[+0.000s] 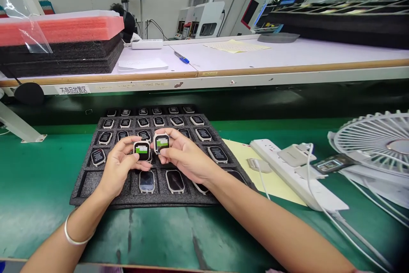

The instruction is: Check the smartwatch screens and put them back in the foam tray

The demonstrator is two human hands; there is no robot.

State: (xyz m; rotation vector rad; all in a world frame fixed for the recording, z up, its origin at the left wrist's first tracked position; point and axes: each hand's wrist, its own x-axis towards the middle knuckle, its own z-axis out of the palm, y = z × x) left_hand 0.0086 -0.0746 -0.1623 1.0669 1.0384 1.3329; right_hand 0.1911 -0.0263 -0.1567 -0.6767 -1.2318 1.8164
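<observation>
Head view, monitored from my remote station: two watches, strapless, are held above the black foam tray point(91, 184), over its middle and just beside each other, screens toward the camera, both showing green and white blocks. Left hand point(119, 163) grasps the left watch point(142, 151) by its rim, thumb in front, other fingers around the far side. Right hand point(183, 156) pinches the right watch point(161, 142), thumb tip over the lower screen. I note rows of watches with white text toward the tray's far edge; along its near edge sit dark-screened units point(175, 181), some partly hidden by the right forearm. Tray lies on the green worktop point(38, 196); a power strip point(271, 156) lies off the tray's right edge, with a fan point(373, 136) at the worktop's right. Risks, as I judge them: the casings look smooth and the grips shallow, so a slip could drop one onto the screens below. Held this near, the two rims could knock and scratch. That thumb might trigger an unwanted touch. A low right forearm could nudge the near-edge units, or snag the white cable point(309, 179) if it swings right.
</observation>
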